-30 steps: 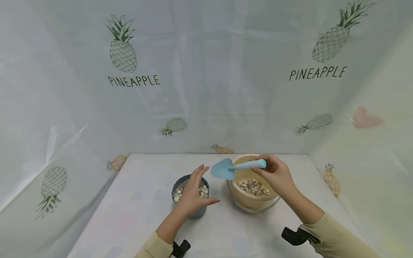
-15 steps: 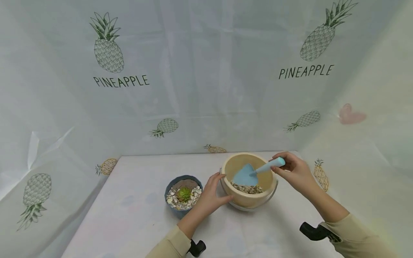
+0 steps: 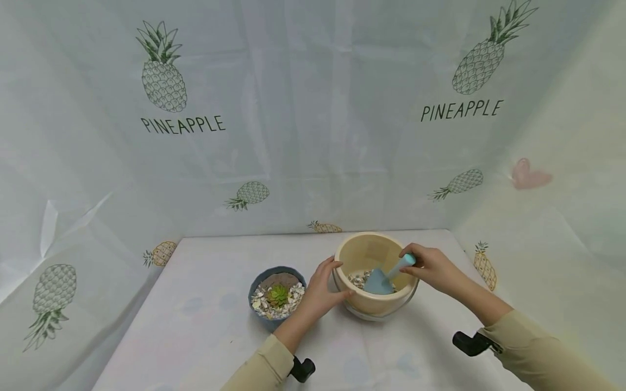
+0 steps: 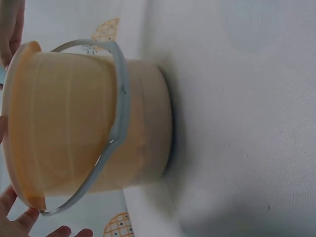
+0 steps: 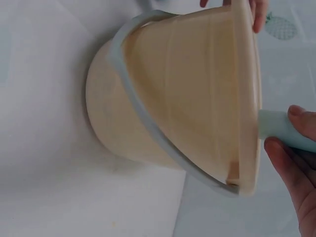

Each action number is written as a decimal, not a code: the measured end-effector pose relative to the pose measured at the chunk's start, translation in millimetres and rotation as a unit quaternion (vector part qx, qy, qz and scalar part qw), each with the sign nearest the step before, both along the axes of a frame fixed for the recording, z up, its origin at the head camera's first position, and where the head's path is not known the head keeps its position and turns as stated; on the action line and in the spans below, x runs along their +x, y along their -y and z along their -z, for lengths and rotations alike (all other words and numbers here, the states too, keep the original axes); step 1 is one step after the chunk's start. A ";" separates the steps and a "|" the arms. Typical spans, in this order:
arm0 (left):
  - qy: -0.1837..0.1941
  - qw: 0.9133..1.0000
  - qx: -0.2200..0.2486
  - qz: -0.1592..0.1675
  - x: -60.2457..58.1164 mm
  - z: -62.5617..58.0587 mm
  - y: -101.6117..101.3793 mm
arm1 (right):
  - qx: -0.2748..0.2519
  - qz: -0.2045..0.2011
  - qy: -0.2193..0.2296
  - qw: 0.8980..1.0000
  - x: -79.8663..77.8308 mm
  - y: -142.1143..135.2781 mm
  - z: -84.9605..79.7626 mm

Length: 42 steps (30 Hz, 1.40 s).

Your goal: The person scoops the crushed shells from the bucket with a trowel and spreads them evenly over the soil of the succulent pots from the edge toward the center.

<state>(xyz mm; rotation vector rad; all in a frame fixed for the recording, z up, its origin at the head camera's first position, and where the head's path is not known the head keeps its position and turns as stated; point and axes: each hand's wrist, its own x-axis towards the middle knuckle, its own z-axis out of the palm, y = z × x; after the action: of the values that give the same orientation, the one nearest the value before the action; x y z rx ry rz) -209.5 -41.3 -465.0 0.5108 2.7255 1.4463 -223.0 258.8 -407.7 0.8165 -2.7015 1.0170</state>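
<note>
In the head view, my right hand (image 3: 432, 269) pinches the handle end of a light blue trowel (image 3: 380, 281), whose blade points down into the cream bucket (image 3: 376, 304). The blade lies against small pebbles (image 3: 359, 279) at the bucket's bottom. My left hand (image 3: 320, 293) holds the bucket at its left rim, thumb toward the front and fingers behind. The left wrist view shows its fingertips (image 4: 27, 217) right at the rim. Seen from the right wrist, thumb and forefinger grip the trowel's handle (image 5: 281, 129) just outside the rim; the blade is hidden there by the bucket wall.
A blue-grey pot (image 3: 274, 323) with a green succulent (image 3: 278, 295) and pale stones stands left of the bucket, close to my left forearm. The bucket's grey bail handle (image 5: 148, 121) hangs down its side. A pineapple-print sheet (image 3: 313, 136) rises behind the white-covered table (image 3: 195, 336).
My left hand has moved right, from over the succulent pot to the bucket's rim. My right hand has lowered the trowel from above the bucket down into its pebbles. The head view has shifted slightly.
</note>
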 end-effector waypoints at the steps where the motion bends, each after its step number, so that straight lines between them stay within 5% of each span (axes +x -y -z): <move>1: 0.001 1.000 0.001 0.000 -0.1 -0.1 0.1 | 0.003 -0.006 0.007 1.000 -0.8 0.7 1.2; 11: 0.007 1.000 0.001 -0.009 -0.9 -1.0 0.2 | 0.001 -0.030 0.045 0.999 -2.4 10.8 8.6; 31: 0.001 1.000 -0.010 -0.009 -0.8 -1.7 -4.0 | -0.067 0.068 0.122 0.988 -5.6 38.0 20.0; 42: 0.004 1.000 -0.018 -0.015 1.8 -4.2 -5.7 | -0.136 0.100 0.181 0.969 -6.2 31.7 20.1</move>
<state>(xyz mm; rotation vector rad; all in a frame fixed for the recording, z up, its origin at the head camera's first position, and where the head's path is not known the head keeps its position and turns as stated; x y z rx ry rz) -207.7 -35.6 -460.9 0.4653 2.7595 1.3982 -229.2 227.1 -427.9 0.3258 -2.7559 1.5685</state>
